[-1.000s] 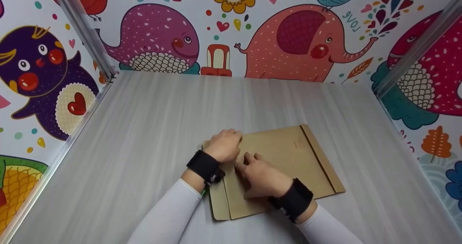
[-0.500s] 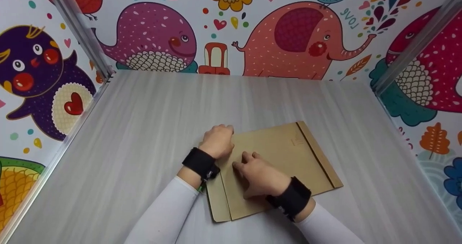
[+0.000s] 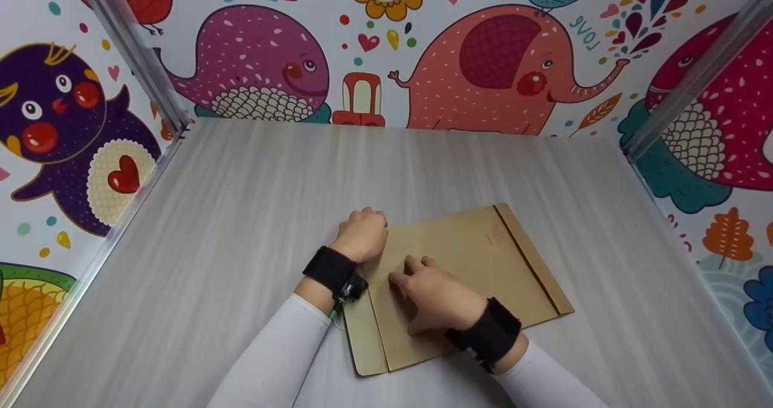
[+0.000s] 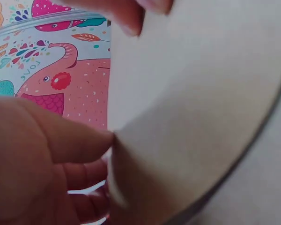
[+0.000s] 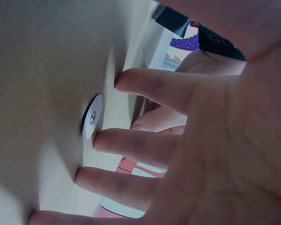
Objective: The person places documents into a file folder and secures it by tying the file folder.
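A flat brown kraft paper document envelope [image 3: 465, 245] lies slightly askew on the table. Its left flap [image 3: 365, 344] is creased along a straight line. My left hand [image 3: 361, 236] is at the far left corner; in the left wrist view its thumb and fingers pinch the paper edge. Over the left part of the envelope, my right hand [image 3: 444, 296] is spread, fingertips resting on the paper. The right wrist view has its fingers nearly straight beside a round white button [image 5: 92, 117] with a metal centre. From above, that hand hides the button.
The pale wood-grain table [image 3: 241, 191] extends around the envelope. Cartoon-printed walls [image 3: 374, 52] stand at the back and both sides, with metal posts [image 3: 133, 46] at the corners. Black bands [image 3: 329, 269] with small cameras circle both wrists.
My left hand has shifted slightly left and away from me along the flap, still at the far left corner. The right hand has barely moved. The whole view shifted a little.
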{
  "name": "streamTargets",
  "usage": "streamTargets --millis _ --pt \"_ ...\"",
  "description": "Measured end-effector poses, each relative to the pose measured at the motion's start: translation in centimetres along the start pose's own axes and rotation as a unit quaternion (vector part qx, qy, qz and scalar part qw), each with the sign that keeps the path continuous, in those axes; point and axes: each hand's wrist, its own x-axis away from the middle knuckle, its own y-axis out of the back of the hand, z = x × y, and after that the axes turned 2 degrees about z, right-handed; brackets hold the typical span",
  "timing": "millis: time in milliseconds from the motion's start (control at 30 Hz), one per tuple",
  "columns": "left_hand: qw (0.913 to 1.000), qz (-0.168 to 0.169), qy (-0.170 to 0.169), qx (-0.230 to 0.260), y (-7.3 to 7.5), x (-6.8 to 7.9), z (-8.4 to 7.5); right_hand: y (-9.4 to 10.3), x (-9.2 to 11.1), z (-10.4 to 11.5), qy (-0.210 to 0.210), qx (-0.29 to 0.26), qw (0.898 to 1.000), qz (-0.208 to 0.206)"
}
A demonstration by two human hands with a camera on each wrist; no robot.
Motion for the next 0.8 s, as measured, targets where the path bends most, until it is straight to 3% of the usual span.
streamTargets --millis 200,467,800 --pt "0.9999 -0.011 -0.007 0.006 -0.15 -0.18 0.07 -0.09 0.06 0.03 -0.001 -0.009 1.0 -0.001" --pt "0.9983 -0.001 -0.016 0.056 -0.01 -0.19 0.2 -0.05 0.11 0.05 0.005 -0.005 1.0 -0.006" --pt "0.9963 -0.015 -0.046 0.071 0.02 -0.22 0.49 -0.15 0.09 -0.16 0.014 -0.01 1.0 -0.017"
